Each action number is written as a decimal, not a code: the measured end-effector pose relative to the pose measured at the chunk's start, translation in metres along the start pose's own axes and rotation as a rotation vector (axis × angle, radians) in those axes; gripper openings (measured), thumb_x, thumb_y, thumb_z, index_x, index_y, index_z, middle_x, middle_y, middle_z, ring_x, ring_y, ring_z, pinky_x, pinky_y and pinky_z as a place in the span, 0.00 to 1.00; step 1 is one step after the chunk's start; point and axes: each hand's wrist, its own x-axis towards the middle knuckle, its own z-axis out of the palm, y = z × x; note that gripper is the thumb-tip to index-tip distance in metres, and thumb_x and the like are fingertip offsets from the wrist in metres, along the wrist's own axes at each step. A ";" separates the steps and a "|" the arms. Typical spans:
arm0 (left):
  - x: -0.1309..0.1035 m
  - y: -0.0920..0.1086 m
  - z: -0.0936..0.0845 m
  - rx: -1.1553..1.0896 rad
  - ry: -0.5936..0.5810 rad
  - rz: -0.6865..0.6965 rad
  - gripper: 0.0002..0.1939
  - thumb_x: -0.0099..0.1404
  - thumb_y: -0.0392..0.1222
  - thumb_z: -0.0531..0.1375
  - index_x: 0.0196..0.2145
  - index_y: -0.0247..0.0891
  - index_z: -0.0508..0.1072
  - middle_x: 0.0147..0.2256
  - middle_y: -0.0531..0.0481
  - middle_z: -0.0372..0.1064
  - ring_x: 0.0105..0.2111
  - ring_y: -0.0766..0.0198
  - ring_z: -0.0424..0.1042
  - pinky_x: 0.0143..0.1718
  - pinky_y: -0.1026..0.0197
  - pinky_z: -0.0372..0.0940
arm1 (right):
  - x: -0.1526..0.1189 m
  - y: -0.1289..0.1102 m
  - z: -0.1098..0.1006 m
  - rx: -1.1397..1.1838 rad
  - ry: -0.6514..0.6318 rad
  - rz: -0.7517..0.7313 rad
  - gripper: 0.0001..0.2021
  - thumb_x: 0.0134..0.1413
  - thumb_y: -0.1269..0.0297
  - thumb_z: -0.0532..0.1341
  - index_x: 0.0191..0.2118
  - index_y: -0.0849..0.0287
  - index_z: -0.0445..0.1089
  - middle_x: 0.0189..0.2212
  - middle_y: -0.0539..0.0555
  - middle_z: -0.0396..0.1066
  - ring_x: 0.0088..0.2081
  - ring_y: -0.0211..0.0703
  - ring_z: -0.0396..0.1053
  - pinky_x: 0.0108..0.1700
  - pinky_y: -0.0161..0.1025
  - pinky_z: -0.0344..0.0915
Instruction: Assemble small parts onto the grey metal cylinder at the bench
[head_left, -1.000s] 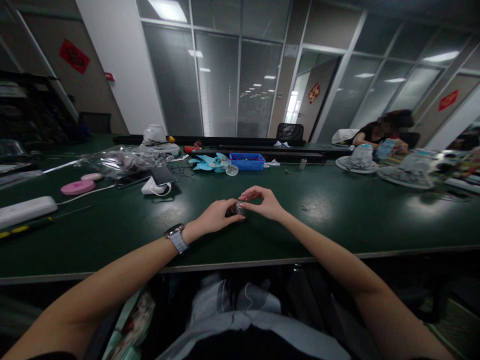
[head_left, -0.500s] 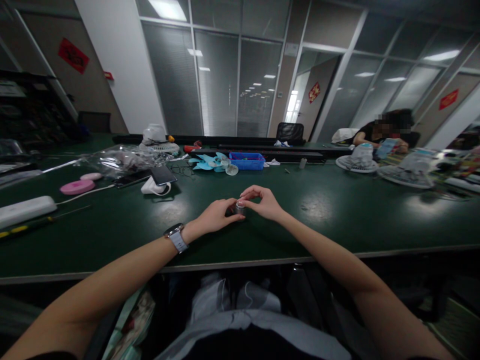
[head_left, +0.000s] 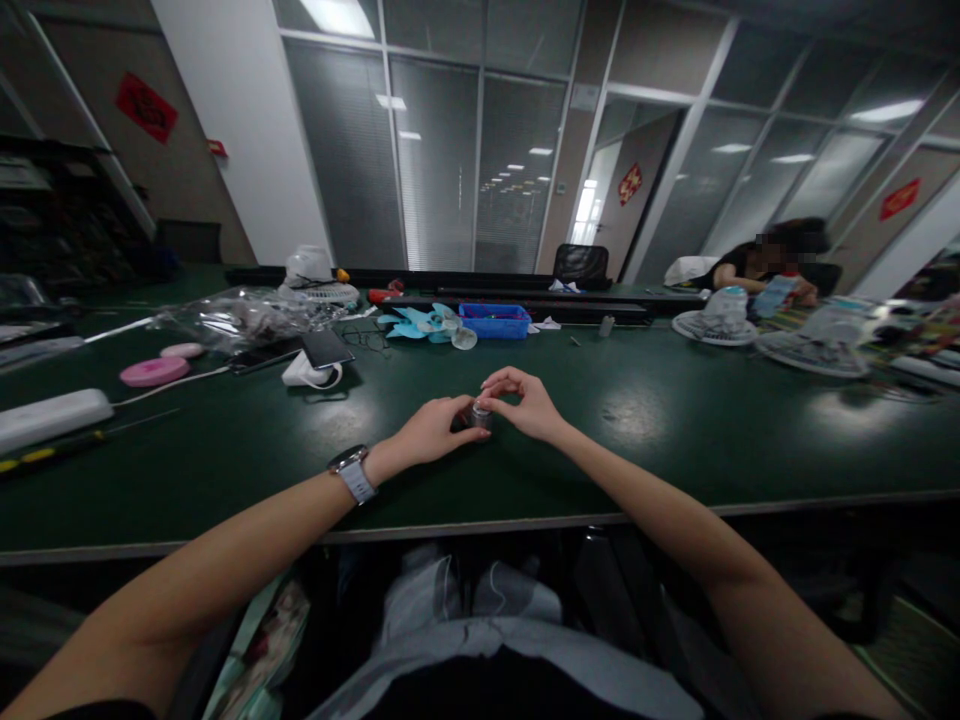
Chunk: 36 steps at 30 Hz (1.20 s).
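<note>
A small metallic cylinder [head_left: 481, 418] stands on the dark green table [head_left: 555, 480], near its front edge. Around its left side curl the thumb and fingers of my left hand [head_left: 435, 430], which wears a watch at the wrist. From the right, my right hand [head_left: 529, 408] pinches at the cylinder's top with thumb and index finger. The fingertips partly hide the top, so any small part there cannot be made out.
Behind the hands lie a blue bin [head_left: 494, 322] and light-blue fan blades [head_left: 424, 325]. A white adapter [head_left: 304, 372], pink discs [head_left: 155, 372], a power strip [head_left: 56, 418] and a screwdriver [head_left: 71, 448] are left. A person [head_left: 772, 262] sits far right behind fan parts [head_left: 716, 315].
</note>
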 end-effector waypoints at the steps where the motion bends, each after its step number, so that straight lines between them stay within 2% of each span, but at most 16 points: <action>1: 0.000 0.000 0.000 0.002 0.001 -0.001 0.21 0.61 0.57 0.59 0.43 0.38 0.70 0.35 0.48 0.73 0.32 0.61 0.71 0.34 0.61 0.64 | 0.000 0.000 0.000 -0.004 -0.005 -0.002 0.13 0.46 0.62 0.67 0.38 0.60 0.69 0.29 0.52 0.75 0.34 0.42 0.74 0.42 0.42 0.70; 8: 0.000 0.001 -0.001 0.006 -0.003 0.000 0.23 0.61 0.57 0.58 0.46 0.37 0.70 0.35 0.47 0.73 0.32 0.61 0.71 0.34 0.61 0.64 | -0.003 0.001 -0.003 -0.118 -0.054 -0.102 0.10 0.51 0.64 0.64 0.41 0.57 0.71 0.35 0.52 0.76 0.39 0.42 0.75 0.46 0.43 0.69; 12: 0.000 0.002 -0.001 0.002 -0.002 -0.008 0.23 0.61 0.57 0.59 0.45 0.37 0.70 0.34 0.47 0.73 0.32 0.61 0.71 0.34 0.61 0.64 | -0.003 0.001 -0.003 -0.203 -0.044 -0.143 0.07 0.51 0.65 0.65 0.37 0.56 0.72 0.34 0.51 0.75 0.37 0.42 0.75 0.45 0.42 0.69; 16: 0.000 0.001 -0.001 -0.001 -0.012 -0.005 0.22 0.62 0.57 0.58 0.45 0.37 0.70 0.35 0.47 0.73 0.32 0.61 0.72 0.34 0.62 0.64 | -0.002 0.003 -0.001 -0.250 -0.033 -0.163 0.07 0.52 0.66 0.64 0.38 0.56 0.72 0.32 0.51 0.75 0.36 0.41 0.74 0.45 0.42 0.68; 20: 0.001 0.000 0.000 0.011 -0.008 -0.005 0.23 0.61 0.57 0.59 0.45 0.37 0.70 0.35 0.47 0.73 0.33 0.61 0.72 0.35 0.61 0.64 | -0.002 0.005 0.000 -0.233 -0.012 -0.179 0.07 0.51 0.68 0.64 0.39 0.57 0.71 0.31 0.50 0.75 0.36 0.40 0.74 0.45 0.41 0.68; 24: 0.001 0.001 0.000 0.014 -0.001 0.000 0.22 0.61 0.57 0.59 0.45 0.37 0.70 0.35 0.47 0.73 0.32 0.61 0.72 0.34 0.61 0.64 | -0.002 0.002 -0.001 -0.206 -0.047 -0.194 0.09 0.52 0.69 0.63 0.40 0.57 0.70 0.31 0.49 0.75 0.36 0.40 0.74 0.44 0.41 0.69; 30: 0.001 0.003 -0.001 0.009 -0.013 0.012 0.21 0.62 0.57 0.58 0.43 0.37 0.70 0.35 0.48 0.73 0.32 0.61 0.72 0.34 0.61 0.64 | 0.000 -0.001 -0.005 -0.165 -0.100 -0.193 0.11 0.52 0.68 0.64 0.43 0.58 0.68 0.30 0.50 0.74 0.35 0.39 0.74 0.45 0.41 0.69; 36: 0.001 0.004 -0.002 -0.002 -0.015 0.008 0.21 0.61 0.57 0.59 0.43 0.37 0.70 0.35 0.47 0.73 0.32 0.61 0.72 0.34 0.62 0.64 | 0.000 0.000 -0.007 -0.169 -0.092 -0.200 0.12 0.53 0.67 0.64 0.44 0.58 0.68 0.31 0.50 0.74 0.35 0.39 0.74 0.45 0.41 0.69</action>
